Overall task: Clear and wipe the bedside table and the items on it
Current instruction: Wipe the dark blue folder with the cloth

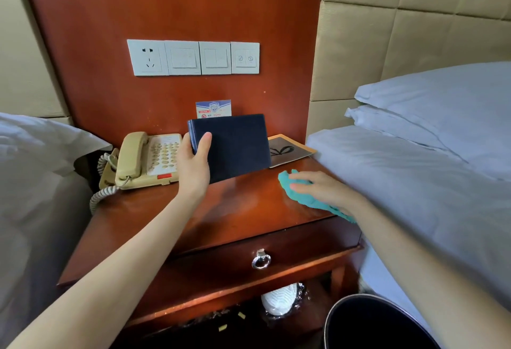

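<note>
My left hand (193, 163) grips the left edge of a dark blue folder (237, 146) and holds it tilted up off the bedside table (171, 216). My right hand (323, 188) lies flat with straight fingers on a teal cloth (307, 196), pressing it onto the right side of the glossy wooden tabletop. A beige telephone (146, 160) with a coiled cord sits at the back left. At the back right lies a tan card with a dark bow drawing (287, 151). A small printed card (213, 108) leans against the wall panel behind the folder.
Beds with white linen flank the table on both sides, pillows (442, 105) on the right. A socket and switch panel (193, 57) is on the wooden wall. Below are a drawer with a ring pull (261, 259), a white slipper (279, 299) and a black bin (373, 323).
</note>
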`<action>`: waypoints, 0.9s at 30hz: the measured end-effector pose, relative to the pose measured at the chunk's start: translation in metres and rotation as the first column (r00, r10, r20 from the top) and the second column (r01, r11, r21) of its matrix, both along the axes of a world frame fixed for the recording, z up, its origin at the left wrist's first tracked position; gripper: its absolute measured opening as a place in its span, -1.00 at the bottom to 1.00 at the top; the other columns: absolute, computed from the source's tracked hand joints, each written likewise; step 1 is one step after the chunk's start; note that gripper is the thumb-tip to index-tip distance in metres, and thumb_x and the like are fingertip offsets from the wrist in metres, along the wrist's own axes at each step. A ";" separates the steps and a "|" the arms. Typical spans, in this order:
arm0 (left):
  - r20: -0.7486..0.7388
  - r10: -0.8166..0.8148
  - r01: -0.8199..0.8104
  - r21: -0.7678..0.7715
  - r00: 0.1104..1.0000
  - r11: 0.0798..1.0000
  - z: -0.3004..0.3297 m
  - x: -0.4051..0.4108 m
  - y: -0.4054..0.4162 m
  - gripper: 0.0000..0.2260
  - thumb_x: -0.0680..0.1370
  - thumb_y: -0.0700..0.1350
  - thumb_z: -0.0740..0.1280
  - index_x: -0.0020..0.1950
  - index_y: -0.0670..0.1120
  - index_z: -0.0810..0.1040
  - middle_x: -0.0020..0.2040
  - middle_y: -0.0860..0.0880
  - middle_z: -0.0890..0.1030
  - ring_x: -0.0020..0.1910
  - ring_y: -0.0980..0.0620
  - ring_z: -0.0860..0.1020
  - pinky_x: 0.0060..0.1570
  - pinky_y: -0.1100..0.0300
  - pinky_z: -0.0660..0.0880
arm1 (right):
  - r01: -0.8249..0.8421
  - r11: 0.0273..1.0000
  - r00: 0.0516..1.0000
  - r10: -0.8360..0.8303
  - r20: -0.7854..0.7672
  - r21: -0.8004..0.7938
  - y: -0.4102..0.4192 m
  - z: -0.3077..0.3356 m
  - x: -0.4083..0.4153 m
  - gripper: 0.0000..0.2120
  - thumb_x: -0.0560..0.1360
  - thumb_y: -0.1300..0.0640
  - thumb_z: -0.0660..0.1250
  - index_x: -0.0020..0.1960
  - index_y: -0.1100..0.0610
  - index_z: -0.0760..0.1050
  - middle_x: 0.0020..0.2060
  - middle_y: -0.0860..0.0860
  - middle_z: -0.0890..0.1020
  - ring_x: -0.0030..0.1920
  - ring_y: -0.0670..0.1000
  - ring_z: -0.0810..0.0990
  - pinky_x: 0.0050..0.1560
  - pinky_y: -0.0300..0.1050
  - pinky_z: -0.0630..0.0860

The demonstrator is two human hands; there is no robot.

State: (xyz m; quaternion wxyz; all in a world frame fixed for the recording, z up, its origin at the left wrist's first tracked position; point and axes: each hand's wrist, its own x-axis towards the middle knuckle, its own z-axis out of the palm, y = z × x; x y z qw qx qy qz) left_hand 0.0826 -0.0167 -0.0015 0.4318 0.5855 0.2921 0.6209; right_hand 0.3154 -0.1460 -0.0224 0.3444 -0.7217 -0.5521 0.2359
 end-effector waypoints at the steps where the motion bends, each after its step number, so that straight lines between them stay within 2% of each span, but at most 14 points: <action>1: -0.005 -0.024 0.024 0.020 1.000 1.000 0.003 -0.001 0.000 -0.91 0.56 0.12 0.26 -0.05 0.29 0.55 -0.10 0.31 0.61 -0.12 0.37 0.52 -0.12 0.37 0.43 | 0.012 0.998 0.991 -0.003 -0.133 0.064 0.001 0.007 -0.001 -0.46 0.49 -0.12 0.33 0.43 -0.11 0.31 0.42 -0.11 0.34 0.23 -0.17 0.43 0.13 -0.25 0.37; 3: 0.002 -0.074 0.073 0.050 0.997 0.996 0.008 -0.001 0.001 -0.87 0.57 0.10 0.26 0.05 0.20 0.58 -0.05 0.27 0.62 -0.09 0.34 0.53 -0.11 0.42 0.44 | 0.038 0.981 0.945 0.027 -0.327 0.192 0.007 0.021 -0.002 -0.34 0.45 -0.10 0.40 0.48 -0.13 0.20 0.44 -0.09 0.32 0.37 -0.12 0.33 0.25 -0.19 0.26; 4: 0.011 -0.094 0.093 0.055 0.995 0.994 0.011 -0.001 0.002 -0.84 0.58 0.09 0.26 0.09 0.14 0.58 -0.03 0.24 0.63 -0.08 0.31 0.53 -0.08 0.40 0.44 | 0.042 0.969 0.924 0.055 -0.377 0.245 0.012 0.027 -0.003 -0.30 0.45 -0.06 0.41 0.49 -0.12 0.16 0.44 -0.09 0.33 0.41 -0.10 0.29 0.31 -0.14 0.23; 6: 0.033 -0.141 0.139 0.048 0.989 0.989 0.016 0.001 0.001 -0.81 0.59 0.07 0.25 0.12 0.07 0.59 0.00 0.20 0.64 -0.06 0.27 0.54 -0.05 0.35 0.45 | 0.038 0.945 0.881 0.122 -0.458 0.325 0.022 0.038 -0.010 -0.31 0.47 0.06 0.41 0.50 -0.04 0.16 0.39 -0.06 0.42 0.39 -0.06 0.36 0.41 -0.03 0.25; 8: 0.049 -0.188 0.186 0.039 0.981 0.982 0.016 0.004 0.001 -0.80 0.60 0.07 0.25 0.13 0.07 0.60 -0.02 0.19 0.66 -0.06 0.26 0.57 -0.09 0.38 0.48 | 0.004 0.925 0.793 0.230 -0.565 0.381 0.029 0.049 -0.018 -0.45 0.51 0.19 0.36 0.45 0.08 0.27 0.27 0.00 0.55 0.28 -0.01 0.52 0.34 0.04 0.40; 10: 0.066 -0.227 0.225 0.036 0.972 0.974 0.015 0.006 0.001 -0.76 0.60 0.09 0.25 0.16 0.04 0.60 -0.01 0.18 0.67 -0.06 0.26 0.59 -0.12 0.39 0.49 | -0.039 0.906 0.707 0.323 -0.629 0.421 0.033 0.056 -0.025 -0.61 0.52 0.28 0.31 0.34 0.12 0.42 0.19 0.05 0.62 0.21 0.06 0.58 0.21 0.04 0.52; 13: 0.041 -0.227 0.227 0.016 0.973 0.974 0.012 0.006 0.008 -0.72 0.60 0.13 0.23 0.18 0.05 0.59 0.04 0.16 0.68 0.00 0.24 0.60 -0.10 0.39 0.49 | -0.046 0.915 0.676 0.324 -0.661 0.401 0.035 0.060 -0.031 -0.68 0.51 0.35 0.30 0.22 0.11 0.50 0.12 0.04 0.65 0.17 0.08 0.60 0.14 0.02 0.56; 15: -0.034 -0.213 0.213 0.010 0.977 0.977 0.010 0.003 0.015 -0.72 0.61 0.13 0.21 0.20 0.06 0.58 0.05 0.20 0.67 0.03 0.30 0.59 -0.08 0.45 0.46 | -0.044 0.921 0.725 0.296 -0.621 0.387 0.036 0.059 -0.034 -0.67 0.51 0.36 0.30 0.21 0.08 0.49 0.14 0.02 0.64 0.17 0.06 0.60 0.18 0.04 0.54; 17: -0.121 -0.195 0.199 0.019 0.973 0.980 0.006 0.002 0.023 -0.73 0.63 0.09 0.19 0.22 0.03 0.56 0.02 0.22 0.66 0.00 0.35 0.56 -0.13 0.55 0.40 | 0.009 0.914 0.833 0.218 -0.509 0.405 0.037 0.057 -0.037 -0.70 0.53 0.31 0.31 0.20 0.02 0.48 0.15 -0.03 0.62 0.16 0.02 0.59 0.20 0.07 0.52; 19: -0.195 -0.085 0.098 0.058 0.977 0.993 0.001 0.004 0.031 -0.76 0.65 0.01 0.19 0.22 -0.03 0.55 0.06 0.12 0.61 0.02 0.25 0.53 -0.13 0.60 0.35 | 0.077 0.886 0.922 0.112 -0.371 0.458 0.040 0.058 -0.040 -0.75 0.55 0.21 0.30 0.16 -0.08 0.47 0.10 -0.13 0.62 0.11 -0.05 0.59 0.14 0.01 0.55; 21: -0.229 0.117 -0.089 0.130 0.966 0.988 -0.007 0.005 0.038 -0.79 0.65 -0.09 0.19 0.21 -0.09 0.54 0.12 0.00 0.57 0.08 0.13 0.49 -0.07 0.61 0.29 | 0.165 0.831 0.948 0.015 -0.317 0.531 0.046 0.059 -0.044 -0.77 0.55 0.15 0.31 0.10 -0.16 0.44 0.01 -0.26 0.59 0.03 -0.13 0.59 0.01 -0.14 0.57; 23: -0.229 0.246 -0.199 0.212 0.942 0.957 -0.016 0.005 0.041 -0.81 0.64 -0.18 0.18 0.18 -0.12 0.53 0.11 -0.03 0.56 0.09 0.10 0.48 -0.02 0.58 0.28 | 0.277 0.760 0.932 -0.063 -0.357 0.588 0.054 0.061 -0.044 -0.77 0.55 0.12 0.31 0.11 -0.17 0.41 -0.03 -0.29 0.56 -0.01 -0.16 0.57 -0.09 -0.26 0.53; 25: -0.251 0.291 -0.213 0.296 0.923 0.931 -0.025 0.004 0.044 -0.81 0.63 -0.24 0.17 0.17 -0.11 0.52 0.09 0.00 0.56 0.07 0.13 0.48 -0.01 0.57 0.29 | 0.301 0.714 0.939 -0.104 -0.329 0.633 0.062 0.061 -0.040 -0.79 0.57 0.11 0.28 0.15 -0.12 0.43 0.00 -0.22 0.59 0.02 -0.14 0.57 -0.08 -0.25 0.53; 27: -0.264 0.292 -0.202 0.320 0.919 0.925 -0.029 0.002 0.049 -0.81 0.63 -0.24 0.17 0.16 -0.07 0.51 0.05 0.03 0.57 0.02 0.20 0.51 -0.04 0.57 0.31 | 0.213 0.708 0.977 -0.148 -0.154 0.674 0.068 0.057 -0.036 -0.79 0.58 0.14 0.25 0.19 -0.07 0.45 0.02 -0.14 0.60 0.00 -0.15 0.57 -0.02 -0.26 0.51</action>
